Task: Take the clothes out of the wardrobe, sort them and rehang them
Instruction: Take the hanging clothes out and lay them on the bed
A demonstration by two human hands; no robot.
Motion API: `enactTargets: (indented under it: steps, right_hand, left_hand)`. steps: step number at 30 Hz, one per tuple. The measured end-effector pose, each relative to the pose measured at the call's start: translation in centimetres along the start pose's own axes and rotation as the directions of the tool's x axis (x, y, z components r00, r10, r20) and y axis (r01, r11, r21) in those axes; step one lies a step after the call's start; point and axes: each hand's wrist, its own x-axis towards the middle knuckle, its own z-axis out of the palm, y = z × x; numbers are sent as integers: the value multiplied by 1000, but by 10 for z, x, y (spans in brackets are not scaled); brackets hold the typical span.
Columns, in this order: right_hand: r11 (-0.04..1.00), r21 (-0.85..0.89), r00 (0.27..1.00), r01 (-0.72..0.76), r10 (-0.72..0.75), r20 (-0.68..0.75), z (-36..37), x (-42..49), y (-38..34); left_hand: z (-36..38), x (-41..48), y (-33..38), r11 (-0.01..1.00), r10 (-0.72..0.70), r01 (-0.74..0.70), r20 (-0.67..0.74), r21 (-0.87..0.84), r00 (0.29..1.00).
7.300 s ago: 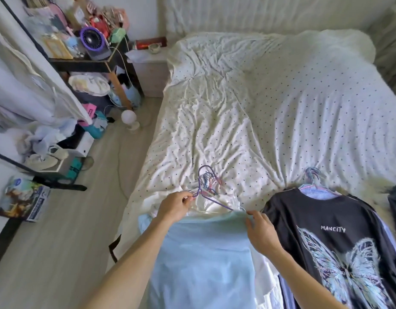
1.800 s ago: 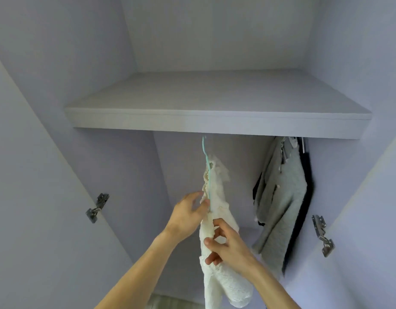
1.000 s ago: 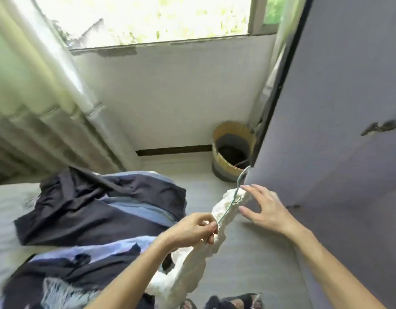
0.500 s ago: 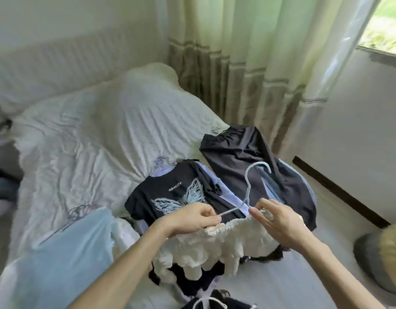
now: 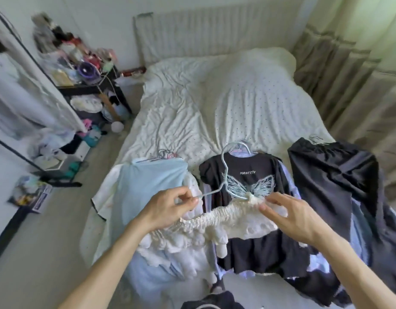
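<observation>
Three piles (image 5: 148, 186) sorted onto the bed (image 5: 237, 97); pinching hanger (image 5: 225, 172) in left hand (image 5: 168, 208), white top (image 5: 215, 224) in right hand (image 5: 290, 217); probably no rehanging yet.

The bed (image 5: 215, 103) has a sheet of crinkled matt white cloth with tiny dots. Above its foot, the white top (image 5: 217, 219) is ruched, bumpy cloth on a thin, smooth, pale blue hanger (image 5: 225, 172). On the bed, the black T-shirt (image 5: 255, 166) is matt printed cloth. The dark garment (image 5: 335, 175) at the bed's right edge has a faint sheen.
</observation>
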Motion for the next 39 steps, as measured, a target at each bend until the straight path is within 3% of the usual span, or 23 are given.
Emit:
enactTargets:
  steps: [5, 11, 17, 21, 28, 39]
  right_hand:
    - [997, 62, 987, 48, -57, 150, 43, 30, -32]
    - [996, 81, 966, 40, -59, 251, 86, 85, -95]
    - [985, 167, 977, -38, 1, 214, 132, 168, -151]
    - [949, 233, 967, -215, 174, 184, 170, 237, -176]
    - [851, 206, 874, -484, 458, 163, 241, 345, -176]
    - [769, 181, 789, -613, 586, 183, 310, 450, -156]
  left_hand:
    - [-59, -38, -43, 994, -105, 107, -118, 12, 987]
    - [-131, -31, -93, 985, -142, 110, -279, -130, 950]
    - [-193, 44, -167, 963, -146, 228, -433, 143, 890]
    - [-222, 130, -228, 967, -153, 218, -386, 130, 910]
    - [-205, 256, -364, 950, -307, 313, -192, 2, 932]
    - [-170, 384, -470, 877, -406, 423, -123, 227, 906]
